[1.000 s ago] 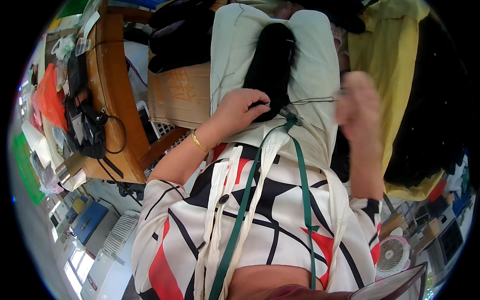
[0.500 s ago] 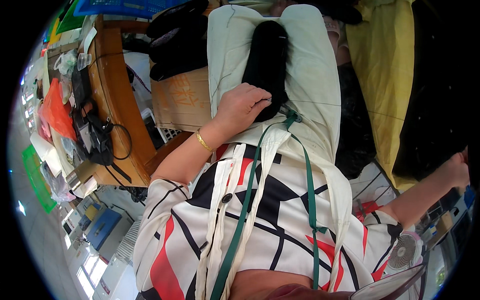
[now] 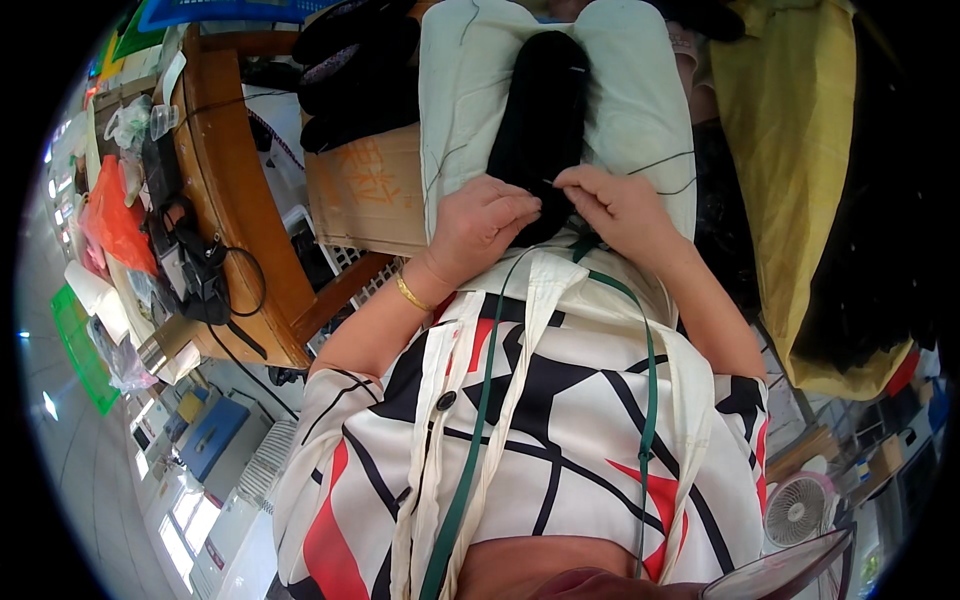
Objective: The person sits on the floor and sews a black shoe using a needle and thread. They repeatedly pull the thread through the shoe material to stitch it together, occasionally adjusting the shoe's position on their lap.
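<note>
A long black cloth shoe lies on the off-white apron across my lap, its far end pointing away from me. My left hand is closed, thumb and fingers pinching the shoe's near left edge. On the opposite edge, my right hand has its fingers pinched together. At its fingertips shows a thin shiny tip, apparently a needle, mostly covered by the fingers. Dark thread loops loosely over the apron beside my right wrist. The near end of the shoe is partly hidden between my hands.
Several more black shoes are piled on a cardboard box at my left. Beyond it stands a wooden frame with a black bag hanging by it. A yellow cloth borders a dark heap at my right.
My right hand has come in from far right to the shoe's near end. The thread, stretched taut to the right before, is now slack. My left hand keeps its pinch on the shoe.
</note>
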`<action>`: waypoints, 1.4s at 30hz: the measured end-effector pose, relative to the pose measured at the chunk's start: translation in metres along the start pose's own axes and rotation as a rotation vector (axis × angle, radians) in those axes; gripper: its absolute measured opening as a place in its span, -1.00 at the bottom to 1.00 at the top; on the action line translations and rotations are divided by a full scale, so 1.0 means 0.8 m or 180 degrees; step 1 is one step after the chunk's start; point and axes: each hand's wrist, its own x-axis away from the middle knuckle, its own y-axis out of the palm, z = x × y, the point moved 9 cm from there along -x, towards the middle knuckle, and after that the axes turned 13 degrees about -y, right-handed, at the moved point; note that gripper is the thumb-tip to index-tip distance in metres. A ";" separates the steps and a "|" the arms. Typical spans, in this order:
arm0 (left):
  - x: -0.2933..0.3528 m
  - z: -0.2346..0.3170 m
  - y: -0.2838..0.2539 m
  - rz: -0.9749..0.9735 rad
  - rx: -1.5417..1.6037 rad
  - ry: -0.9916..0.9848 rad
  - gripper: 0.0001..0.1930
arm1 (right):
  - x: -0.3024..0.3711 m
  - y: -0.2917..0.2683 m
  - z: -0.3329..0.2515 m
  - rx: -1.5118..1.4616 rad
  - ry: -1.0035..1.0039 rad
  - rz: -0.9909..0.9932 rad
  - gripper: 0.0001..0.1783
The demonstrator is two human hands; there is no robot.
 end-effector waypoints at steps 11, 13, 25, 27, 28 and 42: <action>0.005 0.003 0.004 0.0160 -0.0180 0.0161 -0.73 | -0.001 0.015 0.006 0.0352 -0.0034 -0.0425 -0.82; 0.004 0.002 0.004 0.0156 -0.0160 0.0162 -0.73 | -0.003 0.015 0.005 0.0329 -0.0034 -0.0424 -0.82; 0.010 -0.008 0.002 0.0251 0.0064 0.0039 -0.75 | -0.007 0.028 0.012 0.0179 0.0141 -0.0451 -0.84; 0.012 -0.011 0.001 0.0283 0.0131 0.0014 -0.75 | -0.008 0.033 0.014 0.0174 0.0229 -0.0484 -0.85; 0.012 -0.011 0.001 0.0273 0.0129 -0.0016 -0.75 | -0.009 0.035 0.014 0.0169 0.0307 -0.0511 -0.85; 0.020 0.008 0.006 0.0293 -0.0425 0.0147 -0.77 | -0.035 0.054 0.006 0.0275 0.0439 -0.0693 -0.86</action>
